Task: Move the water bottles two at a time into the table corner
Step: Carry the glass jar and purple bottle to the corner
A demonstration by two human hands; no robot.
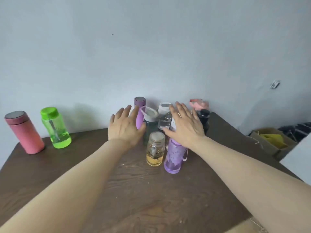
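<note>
Several bottles stand bunched at the far right corner of the brown table (67,174): a small clear bottle of yellow liquid (155,149), a purple see-through bottle (174,156), a lilac flask (140,108), a dark bottle with a white flip lid (149,120), a clear one (165,115), a black one (204,118) and a pink-lidded one (198,103). My left hand (125,127) hovers with fingers spread beside the lilac flask. My right hand (186,126) is spread above the purple bottle, hiding its cap. At far left stand a pink flask (25,132) and a green bottle (56,127).
A pale wall runs right behind the table. Off the table's right edge, a cardboard box (272,142) with yellow contents sits on the floor, next to a white surface (297,155). Cardboard shows at the bottom right (249,227).
</note>
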